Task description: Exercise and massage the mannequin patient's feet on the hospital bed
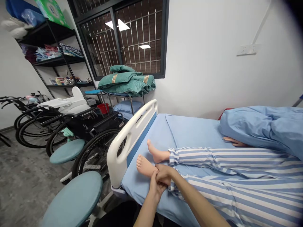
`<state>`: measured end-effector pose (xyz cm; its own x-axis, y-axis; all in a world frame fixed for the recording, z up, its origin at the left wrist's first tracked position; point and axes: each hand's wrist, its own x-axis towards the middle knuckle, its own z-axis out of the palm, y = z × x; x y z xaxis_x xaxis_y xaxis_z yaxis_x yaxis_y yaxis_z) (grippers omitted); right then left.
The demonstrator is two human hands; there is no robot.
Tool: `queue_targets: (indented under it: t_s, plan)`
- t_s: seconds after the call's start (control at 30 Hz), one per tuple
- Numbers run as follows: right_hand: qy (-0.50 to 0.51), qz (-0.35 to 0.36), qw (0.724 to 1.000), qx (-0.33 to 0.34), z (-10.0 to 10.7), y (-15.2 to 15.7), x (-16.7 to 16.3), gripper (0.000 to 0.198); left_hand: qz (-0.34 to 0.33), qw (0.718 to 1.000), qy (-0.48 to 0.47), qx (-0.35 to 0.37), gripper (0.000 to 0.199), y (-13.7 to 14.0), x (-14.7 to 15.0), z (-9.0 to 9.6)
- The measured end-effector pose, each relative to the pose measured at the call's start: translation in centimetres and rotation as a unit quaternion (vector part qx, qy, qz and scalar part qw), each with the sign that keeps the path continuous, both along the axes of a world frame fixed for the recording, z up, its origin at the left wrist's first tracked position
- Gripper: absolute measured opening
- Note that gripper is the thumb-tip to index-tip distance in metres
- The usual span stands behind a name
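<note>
Clasping one ankle (pixel 152 169) — two hands (pixel 157 188) (pixel 165 172)

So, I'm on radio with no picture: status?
Left hand, right hand: both at near ankle. Near foot bare. Far foot close by; nothing over either foot's toes.

Foot edge of bed (pixel 189 127): smooth, faintly glossy plastic footboard (pixel 135 134). Toward near edge: matt woven-cloth trousers (pixel 201 156), smooth nearer foot (pixel 145 166). Beyond foot edge: sheeny cloth bedding (pixel 130 83).
</note>
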<state>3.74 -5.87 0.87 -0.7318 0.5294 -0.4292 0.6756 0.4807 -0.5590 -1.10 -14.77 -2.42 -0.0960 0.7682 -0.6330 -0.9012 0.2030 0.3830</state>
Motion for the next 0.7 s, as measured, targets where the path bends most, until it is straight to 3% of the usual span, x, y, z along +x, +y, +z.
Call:
queue_targets:
  t_s: [0.17, 0.27, 0.5, 0.7]
  plan:
    - [0.027, 0.009, 0.998, -0.057, -1.4, 1.2, -0.3, 0.045, -0.003, 1.0, -0.001, 0.021, 0.051, 0.2, -0.2, -0.7]
    - [0.029, 0.025, 0.998, -0.045, -1.9, 1.5, -0.4, 0.047, 0.017, 0.999, 0.005, 0.027, 0.054, 0.3, -0.1, -1.1]
    - [0.048, 0.067, 0.996, 0.038, -1.4, 1.2, -0.3, 0.047, 0.041, 0.999, 0.016, 0.022, 0.055, 0.2, 0.2, -1.4]
    - [0.035, 0.058, 0.981, 0.184, -1.1, -0.1, -0.1, 0.039, 0.042, 0.999, 0.004, 0.021, 0.056, 0.0, 0.2, -1.8]
